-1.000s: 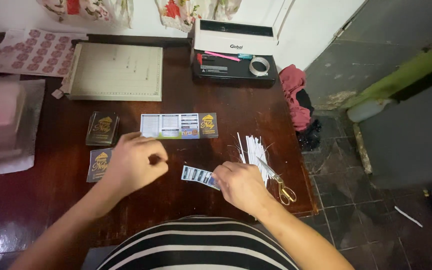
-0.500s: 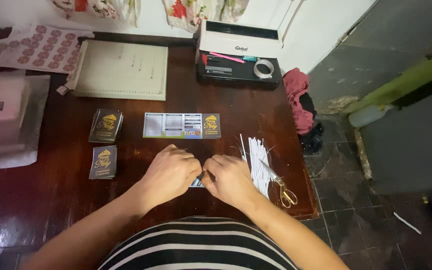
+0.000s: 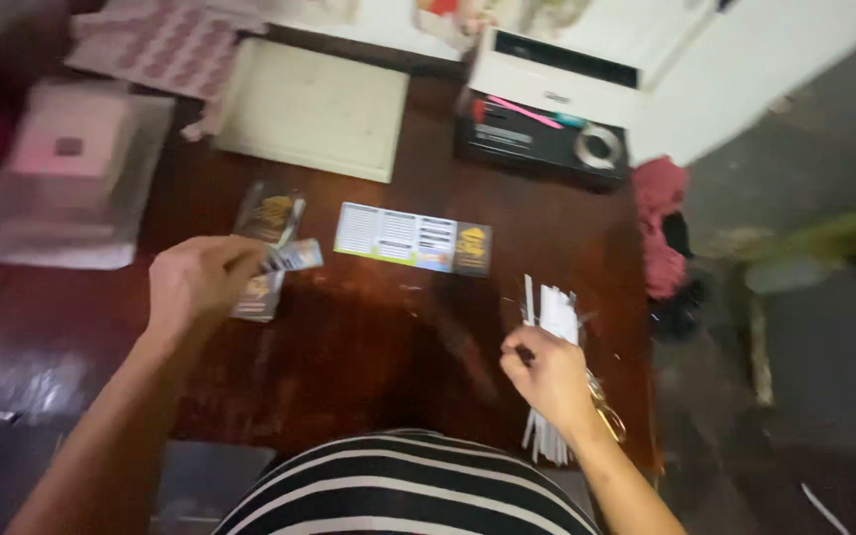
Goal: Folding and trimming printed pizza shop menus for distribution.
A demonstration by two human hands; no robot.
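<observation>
A person in a striped shirt sits at a dark wooden table (image 3: 369, 357), seen from above; the picture is blurred. At the far left lies a pale plastic-wrapped bundle (image 3: 61, 178), with a sheet of round pink stickers (image 3: 156, 45) and a pale cutting mat (image 3: 314, 109) beyond it. The left hand (image 3: 200, 282) is closed, fingers pinched on a small folded printed card (image 3: 294, 256), holding it just above two dark stacks of folded cards (image 3: 267, 218) already finished. At the centre, one long printed strip (image 3: 413, 238) lies flat, not yet folded. To the right, the right hand (image 3: 547, 372) rests with fingers curled together on a pile of white paper offcuts (image 3: 552, 317), beside gold-handled scissors (image 3: 606, 411); whether it grips anything I cannot tell. A black tray (image 3: 547, 139) sits far right.
</observation>
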